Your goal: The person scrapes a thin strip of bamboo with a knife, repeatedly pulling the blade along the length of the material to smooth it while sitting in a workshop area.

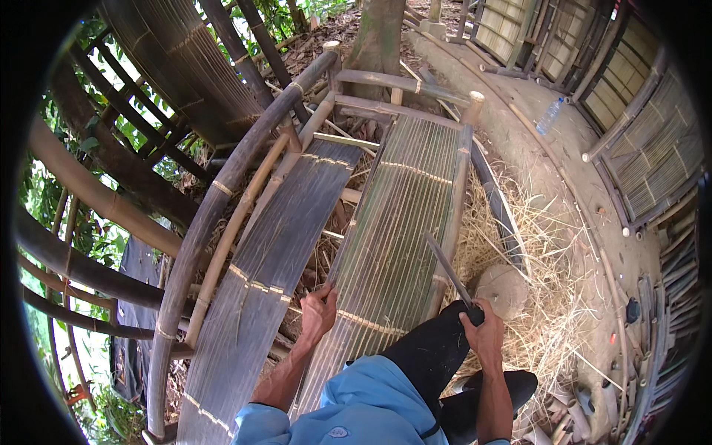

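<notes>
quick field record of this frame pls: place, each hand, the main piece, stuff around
place: outdoor bamboo workshop, dirt ground, greenery at left
left hand: grips the near edge of the slatted bamboo panel
right hand: closed on the handle of a long knife, blade pointing up over the panel's right rail
main piece: curved bamboo frame carrying the slatted panel and a darker panel
around: bamboo shavings on the ground at right, plastic bottle farther back, finished bamboo panels along the right edge

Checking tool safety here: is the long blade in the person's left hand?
No, the right hand grips the long blade, while the left hand rests on the edge of the slatted bamboo panel.
</notes>
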`<state>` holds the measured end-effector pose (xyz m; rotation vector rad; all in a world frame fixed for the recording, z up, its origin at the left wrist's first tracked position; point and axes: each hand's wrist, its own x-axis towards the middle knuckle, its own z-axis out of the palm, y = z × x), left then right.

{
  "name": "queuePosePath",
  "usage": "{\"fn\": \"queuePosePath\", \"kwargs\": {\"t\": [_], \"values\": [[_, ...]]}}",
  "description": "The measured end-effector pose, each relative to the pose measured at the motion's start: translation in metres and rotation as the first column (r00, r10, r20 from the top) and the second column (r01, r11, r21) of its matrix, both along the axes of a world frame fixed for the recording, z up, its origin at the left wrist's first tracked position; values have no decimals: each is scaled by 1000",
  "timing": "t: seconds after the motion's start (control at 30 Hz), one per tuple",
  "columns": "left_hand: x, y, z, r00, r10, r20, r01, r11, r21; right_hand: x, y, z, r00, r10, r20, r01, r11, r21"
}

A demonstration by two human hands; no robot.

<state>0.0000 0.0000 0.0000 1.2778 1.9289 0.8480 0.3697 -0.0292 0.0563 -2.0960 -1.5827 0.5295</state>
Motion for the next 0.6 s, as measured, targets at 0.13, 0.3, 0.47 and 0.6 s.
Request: {"fn": "queuePosePath", "kwargs": {"t": [0.13, 0.3, 0.47, 0.6], "values": [[0, -1, -7, 999, -29, -19, 31, 992, 119, -1, -2, -9, 1000, 11, 8, -11, 1000, -9], [7, -3, 6, 1000, -21, 15, 21, 1000, -15, 1, -6, -19, 999, 44, 12, -43, 998, -40], [13, 4, 21, 999, -34, -10, 35, 999, 17, 5, -8, -28, 998, 50, 44, -53, 995, 80], [7, 3, -9, 1000, -7, -24, 13, 968, 251, -1, -8, -24, 997, 66, 27, -67, 996, 60]]}}
